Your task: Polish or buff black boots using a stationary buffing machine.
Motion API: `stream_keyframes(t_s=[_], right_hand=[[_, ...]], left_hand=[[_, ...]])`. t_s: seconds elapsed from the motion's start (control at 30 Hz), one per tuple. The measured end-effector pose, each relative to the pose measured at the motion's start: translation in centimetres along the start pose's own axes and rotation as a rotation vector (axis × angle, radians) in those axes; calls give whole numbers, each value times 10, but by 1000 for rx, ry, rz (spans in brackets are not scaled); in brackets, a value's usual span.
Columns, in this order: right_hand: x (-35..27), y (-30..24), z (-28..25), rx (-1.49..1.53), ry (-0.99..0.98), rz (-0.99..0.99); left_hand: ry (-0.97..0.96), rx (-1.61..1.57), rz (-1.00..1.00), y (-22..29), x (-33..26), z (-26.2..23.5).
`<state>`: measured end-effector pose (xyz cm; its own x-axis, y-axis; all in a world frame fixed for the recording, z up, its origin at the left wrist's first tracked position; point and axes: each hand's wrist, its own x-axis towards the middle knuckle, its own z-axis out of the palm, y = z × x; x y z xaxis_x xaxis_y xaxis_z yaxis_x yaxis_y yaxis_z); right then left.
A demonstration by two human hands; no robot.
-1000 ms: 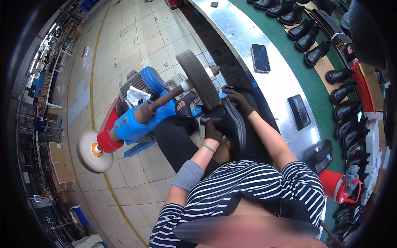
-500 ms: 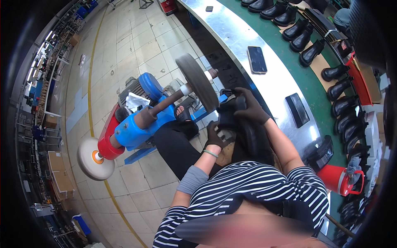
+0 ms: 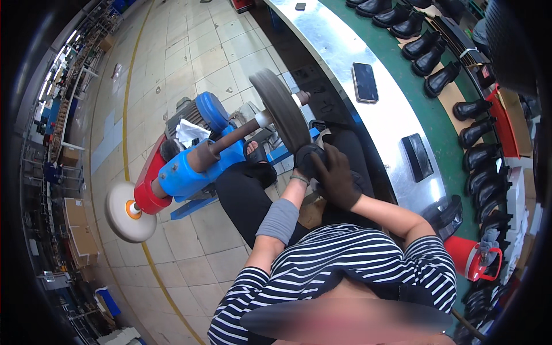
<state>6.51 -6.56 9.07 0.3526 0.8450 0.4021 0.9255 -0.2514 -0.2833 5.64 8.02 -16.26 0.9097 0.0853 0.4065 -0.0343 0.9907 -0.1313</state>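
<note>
A black boot point(image 3: 309, 158) is held up against the lower edge of a dark buffing wheel point(image 3: 280, 109); whether they touch I cannot make out. My right hand point(image 3: 340, 183), in a brown glove, lies over the boot with its fingers curved round the near side. My left hand point(image 3: 298, 173) comes in from the left and supports the same boot. Its fingers are mostly hidden behind the boot, and a bracelet shows at the wrist. The wheel sits on a shaft of a blue and red buffing machine point(image 3: 187, 172).
At the machine's other end is a pale wheel point(image 3: 131, 213). To the right runs a metal-topped bench point(image 3: 397, 135) with a phone point(image 3: 365, 83) and a dark case point(image 3: 417, 157). Black boots point(image 3: 441, 79) line the green surface beyond. A red jug point(image 3: 467, 257) stands near my right elbow.
The boot has turned and come up close to the wheel. My right hand has moved left and down over it. My left hand has gone behind the boot.
</note>
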Motion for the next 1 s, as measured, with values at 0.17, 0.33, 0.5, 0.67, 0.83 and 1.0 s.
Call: stream_keyframes(t_s=[0.17,0.33,0.5,0.67,0.83,1.0], right_hand=[[-61,49,-4,-265,-79,145],[-34,96,3,-186,-31,-10],[-13,121,20,-224,-75,-272],[5,127,30,-172,-101,-352],[11,121,45,-148,-136,-355],[38,79,59,-114,-114,-444]], left_hand=[[461,859,8,-3,-5,-77],[525,852,-17,15,-2,-82],[629,825,209,13,2,-31],[726,796,456,13,20,16],[694,1377,283,38,-2,5],[887,2756,-123,83,-67,-2]])
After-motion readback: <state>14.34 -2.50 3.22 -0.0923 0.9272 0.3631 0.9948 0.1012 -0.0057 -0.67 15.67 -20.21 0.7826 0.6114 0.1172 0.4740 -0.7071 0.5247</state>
